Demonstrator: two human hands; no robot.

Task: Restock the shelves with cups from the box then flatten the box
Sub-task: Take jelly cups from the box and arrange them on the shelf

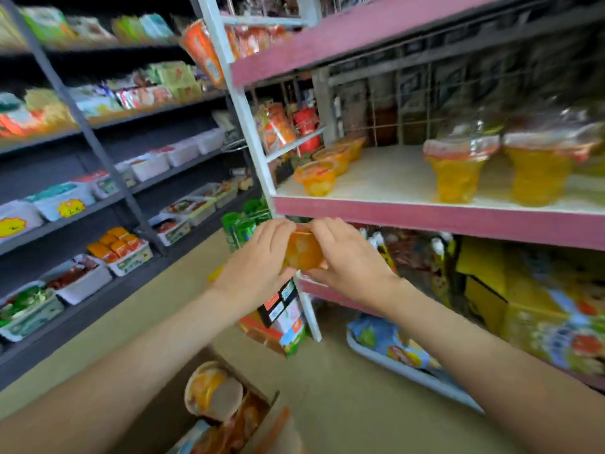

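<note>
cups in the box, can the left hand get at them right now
Probably not yet: the left hand and right hand both hold an orange cup. The box is open on top, so nothing covers its cups.

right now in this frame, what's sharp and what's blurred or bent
Head view: the left hand, right hand and the orange cup they hold are fairly sharp; head view: the tall cups on the pink shelf and the packets at left smear with motion blur; head view: the white post leans and curves from the wide lens, and the top right is dim.
</note>
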